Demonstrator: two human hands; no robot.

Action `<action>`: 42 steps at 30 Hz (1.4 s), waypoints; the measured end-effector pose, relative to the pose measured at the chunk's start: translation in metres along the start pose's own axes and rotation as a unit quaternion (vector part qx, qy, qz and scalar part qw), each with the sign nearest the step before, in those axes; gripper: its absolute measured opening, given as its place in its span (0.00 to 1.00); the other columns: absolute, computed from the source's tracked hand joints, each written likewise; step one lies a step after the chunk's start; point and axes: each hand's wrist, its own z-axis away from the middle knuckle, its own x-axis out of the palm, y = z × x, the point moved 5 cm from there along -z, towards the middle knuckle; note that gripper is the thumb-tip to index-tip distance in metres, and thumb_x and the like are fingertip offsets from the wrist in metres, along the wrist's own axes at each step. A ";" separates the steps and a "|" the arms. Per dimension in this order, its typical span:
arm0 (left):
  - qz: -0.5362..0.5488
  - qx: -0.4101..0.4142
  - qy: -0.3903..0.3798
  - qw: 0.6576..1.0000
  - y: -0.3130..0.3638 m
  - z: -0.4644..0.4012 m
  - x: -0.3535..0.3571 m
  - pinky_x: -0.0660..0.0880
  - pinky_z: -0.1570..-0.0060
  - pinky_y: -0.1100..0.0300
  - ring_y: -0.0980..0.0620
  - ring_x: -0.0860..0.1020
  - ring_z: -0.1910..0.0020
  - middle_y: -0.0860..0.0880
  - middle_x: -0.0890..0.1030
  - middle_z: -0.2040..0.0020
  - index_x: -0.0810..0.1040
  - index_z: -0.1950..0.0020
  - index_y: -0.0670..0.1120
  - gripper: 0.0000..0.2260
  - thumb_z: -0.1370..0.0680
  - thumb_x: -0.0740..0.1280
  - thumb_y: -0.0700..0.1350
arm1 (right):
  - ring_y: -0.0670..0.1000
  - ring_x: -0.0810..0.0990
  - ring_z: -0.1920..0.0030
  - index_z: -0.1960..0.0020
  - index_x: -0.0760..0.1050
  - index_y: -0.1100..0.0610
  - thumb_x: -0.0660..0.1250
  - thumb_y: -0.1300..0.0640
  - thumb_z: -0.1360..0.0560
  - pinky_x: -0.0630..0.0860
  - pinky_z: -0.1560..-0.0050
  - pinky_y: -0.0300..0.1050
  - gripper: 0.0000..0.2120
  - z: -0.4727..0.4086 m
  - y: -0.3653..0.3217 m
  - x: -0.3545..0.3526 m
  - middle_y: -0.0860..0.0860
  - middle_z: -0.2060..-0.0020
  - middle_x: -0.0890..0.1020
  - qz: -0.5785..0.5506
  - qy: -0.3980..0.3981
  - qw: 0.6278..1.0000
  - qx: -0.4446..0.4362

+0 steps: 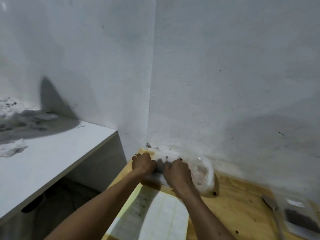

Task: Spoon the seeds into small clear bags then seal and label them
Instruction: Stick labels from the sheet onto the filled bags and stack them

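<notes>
Both hands work at the far end of the wooden table (242, 196), close to the corner where 2 white walls (225, 66) meet. The left hand (143, 163) and the right hand (177, 172) each have the fingers curled down on a small clear bag (161, 163) that lies between them, so each grip is closed on that bag, one at either side. Dark seeds show through the plastic in the gap between the hands (motion blur hides how full the bag is and whether its top is sealed).

Just right of the right hand, touching the wall's foot, sits a bigger crumpled clear bag (205, 177), partly hidden by the right wrist. A few loose seeds (214, 193) lie on the wood near it.

Nearer the person, under both forearms, lies a white lined sheet (166, 215) with some writing along its left edge; the arms cover part of it. At the lower right edge lie a filled bag (297, 217) with dark contents and a white label, and beside it a grey tool (270, 202), blurred too much to name.

To the left stands a white shelf (52, 153), higher than the table, with crumpled white stuff (12, 149) on it.
</notes>
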 end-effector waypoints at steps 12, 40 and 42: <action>0.336 0.051 0.043 0.939 0.011 0.021 -0.010 0.72 0.61 0.58 0.48 0.78 0.63 0.45 0.81 0.64 0.82 0.61 0.40 0.09 0.22 0.67 0.37 | 0.59 0.83 0.56 0.56 0.81 0.60 0.70 0.58 0.26 0.77 0.58 0.48 0.05 -0.010 0.038 -0.005 0.59 0.58 0.85 -0.265 0.032 0.947 0.177; 0.539 0.015 0.068 0.840 -0.050 0.066 -0.077 0.73 0.61 0.60 0.50 0.82 0.58 0.45 0.87 0.53 0.82 0.46 0.43 0.06 0.18 0.67 0.42 | 0.57 0.80 0.59 0.59 0.75 0.57 0.71 0.53 0.25 0.72 0.63 0.44 0.09 0.060 -0.022 0.048 0.54 0.58 0.80 0.139 -0.098 0.985 -0.040; 0.537 0.018 0.065 0.841 -0.052 0.068 -0.076 0.74 0.61 0.60 0.49 0.82 0.56 0.45 0.87 0.53 0.82 0.48 0.44 0.05 0.18 0.67 0.42 | 0.57 0.77 0.62 0.59 0.76 0.59 0.67 0.53 0.24 0.70 0.63 0.44 0.10 0.059 -0.021 0.052 0.54 0.61 0.77 0.143 -0.121 0.981 -0.043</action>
